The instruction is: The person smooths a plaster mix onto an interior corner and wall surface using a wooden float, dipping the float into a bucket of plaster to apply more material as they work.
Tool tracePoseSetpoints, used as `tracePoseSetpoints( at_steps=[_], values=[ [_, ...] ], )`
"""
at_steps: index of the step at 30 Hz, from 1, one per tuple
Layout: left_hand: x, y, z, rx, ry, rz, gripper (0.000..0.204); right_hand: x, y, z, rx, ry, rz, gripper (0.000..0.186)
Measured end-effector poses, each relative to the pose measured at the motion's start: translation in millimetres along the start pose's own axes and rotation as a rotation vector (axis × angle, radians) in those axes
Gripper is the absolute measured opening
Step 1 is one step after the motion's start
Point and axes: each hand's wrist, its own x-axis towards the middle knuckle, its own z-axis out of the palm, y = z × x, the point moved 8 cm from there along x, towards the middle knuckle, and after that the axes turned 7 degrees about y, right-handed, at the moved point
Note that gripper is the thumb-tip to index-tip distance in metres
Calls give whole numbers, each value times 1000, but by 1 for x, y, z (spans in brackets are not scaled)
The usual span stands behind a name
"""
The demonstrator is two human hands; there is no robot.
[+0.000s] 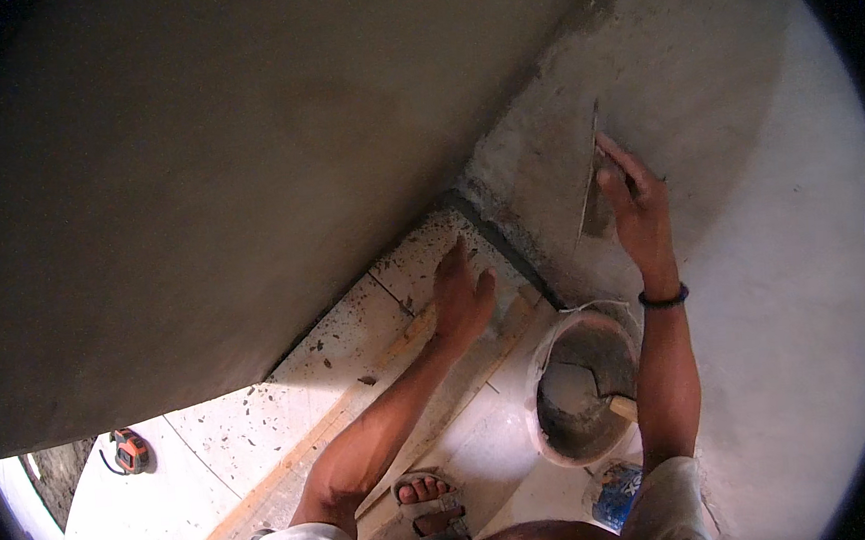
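Observation:
My right hand (634, 206) grips a flat metal plastering trowel (588, 194), held edge-on close to the patchy grey plastered wall (701, 91) on the right, near the inner corner. My left hand (459, 293) is lower and to the left, over the speckled tiled floor beside the corner, thumb apart from the fingers and nothing visible in it. Below my right hand stands a pail (543, 338) of grey mix, with a smaller trowel (620, 407) resting in it, its wooden handle toward the right.
A dark plastered wall (196, 186) fills the upper left. Long boards (257, 483) lie on the white tiles (192, 417) under my left arm. An orange-and-black tape measure (129, 450) lies at the left. A blue container (617, 493) is below the pail, near my sandaled foot (423, 491).

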Motion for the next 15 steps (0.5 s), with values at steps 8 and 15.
tracePoseSetpoints(
  at_steps=[8, 15],
  values=[
    [-39, -1, -28, -21, -52, -20, 62, 34, -21, 51, -583, -88, -364, 28],
    [-73, 0, -40, 1, -129, 20, 52, -52, 14, 98, -282, -561, -86, 30]
  ],
)
